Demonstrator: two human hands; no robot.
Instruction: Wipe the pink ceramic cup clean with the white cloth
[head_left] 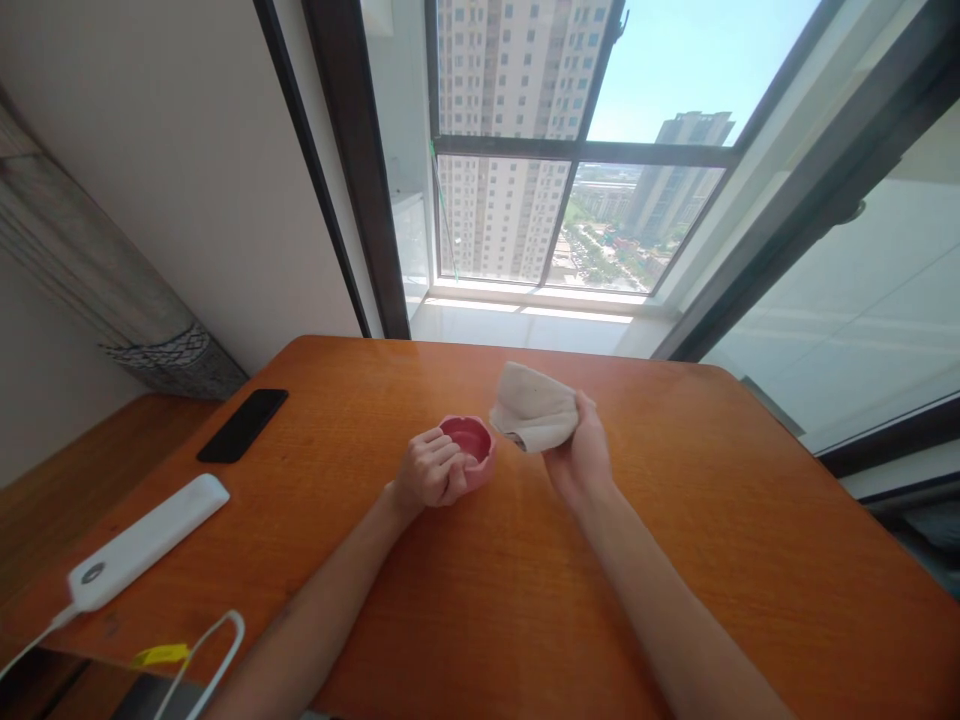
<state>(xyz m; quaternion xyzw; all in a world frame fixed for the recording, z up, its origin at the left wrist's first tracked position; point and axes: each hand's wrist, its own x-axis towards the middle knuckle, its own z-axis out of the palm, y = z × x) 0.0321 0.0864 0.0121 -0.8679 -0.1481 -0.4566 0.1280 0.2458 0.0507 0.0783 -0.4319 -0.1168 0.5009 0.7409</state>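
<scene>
Near the middle of the wooden table, my left hand (433, 468) is closed on the near left rim of a small pink bowl (484, 472) with a wavy edge. The inside of the bowl is a deeper pink, and part of it is hidden by my fingers. Just to the right, my right hand (585, 450) grips a folded off-white cloth (536, 408) by its right side. The cloth is held above the tabletop, a small gap away from the bowl. My right fingers are partly hidden behind the cloth.
On the table's left side lie a black phone (243, 425) and a white power strip (150, 540) with a cable. A white cord (229, 640) with a yellow tag (161, 655) hangs by the near left edge. Beyond the table (750, 520) stands a window.
</scene>
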